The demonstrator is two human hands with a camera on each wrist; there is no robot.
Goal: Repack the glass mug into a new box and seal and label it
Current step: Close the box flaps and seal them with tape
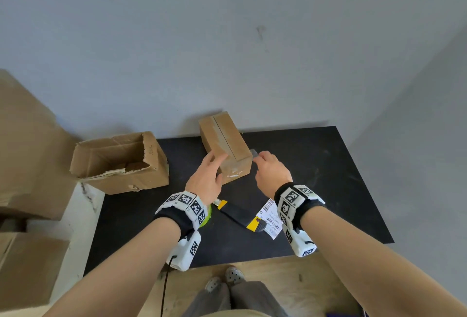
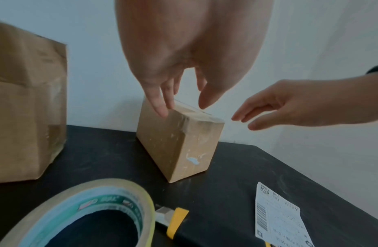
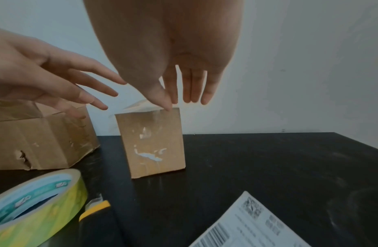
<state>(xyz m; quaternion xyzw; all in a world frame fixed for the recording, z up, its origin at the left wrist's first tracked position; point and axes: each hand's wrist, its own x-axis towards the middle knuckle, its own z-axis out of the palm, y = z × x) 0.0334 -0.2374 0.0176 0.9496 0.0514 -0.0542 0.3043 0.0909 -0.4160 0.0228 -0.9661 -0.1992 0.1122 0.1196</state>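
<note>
1. A small closed brown cardboard box with clear tape along its top seam stands on the black table mat, near the mat's far edge by the pale wall; the glass mug is not visible anywhere
2. The left hand reaches over the near left top edge of the small box with fingers straight and spread; in the left wrist view its fingertips touch the taped top edge
3. The right hand is at the near right corner of the small box, fingers extended and relaxed, holding nothing that can be seen; in the right wrist view its thumb tip touches the box's top edge
4. A larger open, torn brown cardboard box sits left of the small box, apart from it
5. A roll of clear packing tape with a green and blue core lies flat on the mat, nearer the person than the small box
6. A black and yellow utility knife lies just beside the tape roll, on the near side of the small box
7. A white printed shipping label with barcodes lies flat on the mat, touching the knife's end, near right of the small box
</note>
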